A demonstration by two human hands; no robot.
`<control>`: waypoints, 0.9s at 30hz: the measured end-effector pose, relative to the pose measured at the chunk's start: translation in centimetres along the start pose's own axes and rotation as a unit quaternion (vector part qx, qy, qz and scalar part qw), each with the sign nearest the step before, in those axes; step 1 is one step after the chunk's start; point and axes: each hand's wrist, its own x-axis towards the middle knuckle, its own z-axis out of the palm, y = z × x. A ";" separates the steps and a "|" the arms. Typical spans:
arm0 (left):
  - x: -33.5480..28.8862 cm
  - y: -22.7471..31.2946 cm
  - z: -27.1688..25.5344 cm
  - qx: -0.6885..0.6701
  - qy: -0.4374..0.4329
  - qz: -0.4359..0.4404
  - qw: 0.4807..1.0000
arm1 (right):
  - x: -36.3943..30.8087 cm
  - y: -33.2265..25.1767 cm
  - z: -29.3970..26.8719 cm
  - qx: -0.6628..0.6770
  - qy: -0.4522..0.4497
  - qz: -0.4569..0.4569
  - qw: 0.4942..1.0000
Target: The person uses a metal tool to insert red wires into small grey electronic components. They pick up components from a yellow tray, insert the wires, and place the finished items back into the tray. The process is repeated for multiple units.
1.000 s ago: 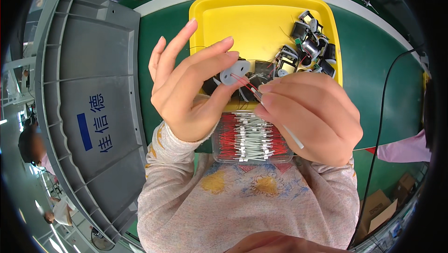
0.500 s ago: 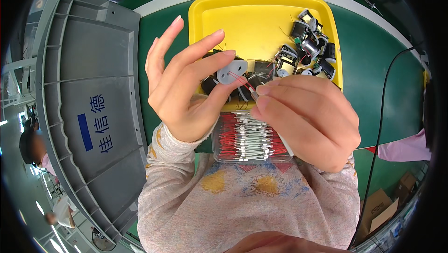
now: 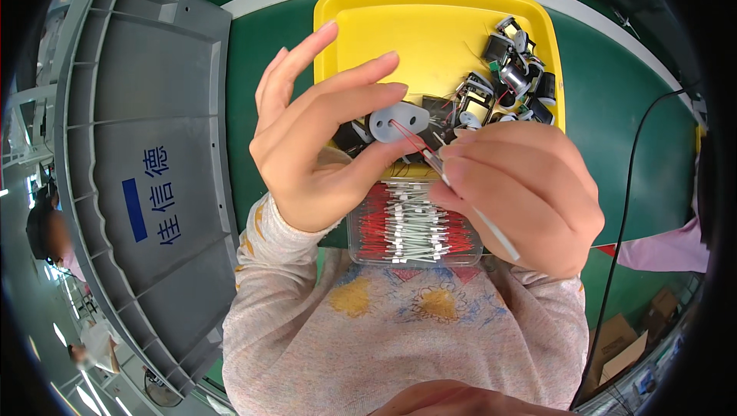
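The left hand (image 3: 307, 159) pinched a motor-like component by its grey oval end plate (image 3: 403, 114) between thumb and index, its other fingers spread toward twelve o'clock, perhaps to keep the plate's holes clear of skin. From one hole, red leads (image 3: 414, 140) ran toward four o'clock to the right hand (image 3: 530, 186), whose thumb and fingertips pressed together around a thin pale rod (image 3: 499, 236), likely for fine control. The component hung above the lower edge of a yellow tray (image 3: 384, 28); similar components (image 3: 516, 77) lay heaped there at two o'clock. At six o'clock, a clear box (image 3: 414, 264) sat near, probably for easy reach.
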 end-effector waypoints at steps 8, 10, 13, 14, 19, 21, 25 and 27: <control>-0.6 -0.5 2.0 -0.436 -0.002 -0.096 0.895 | 0.8 -0.2 -1.6 0.035 -0.041 0.037 0.998; -0.8 -0.9 2.0 -0.381 -0.013 -0.046 0.923 | 0.8 -0.5 -1.5 0.023 -0.030 0.031 0.999; -1.1 -0.7 2.2 -0.372 0.019 -0.038 0.927 | 0.7 -1.0 -1.4 0.005 -0.030 0.032 0.999; -1.2 -0.6 2.3 -0.382 0.038 -0.046 0.922 | 0.7 -1.2 -1.4 -0.002 -0.029 0.034 0.999; -1.2 -1.4 1.9 -0.325 -0.004 0.015 0.946 | 0.5 -1.9 -1.3 -0.024 -0.030 0.048 0.998; -1.1 -1.4 1.9 -0.315 0.012 0.023 0.949 | 0.6 -2.0 -1.4 -0.022 -0.032 0.058 0.998; -1.1 -1.4 1.9 -0.279 0.015 0.027 0.960 | 0.7 -2.2 -1.5 -0.017 -0.040 0.082 0.996; -1.2 -1.3 1.7 -0.260 -0.001 0.023 0.965 | 0.8 -2.1 -1.7 -0.014 -0.047 0.085 0.995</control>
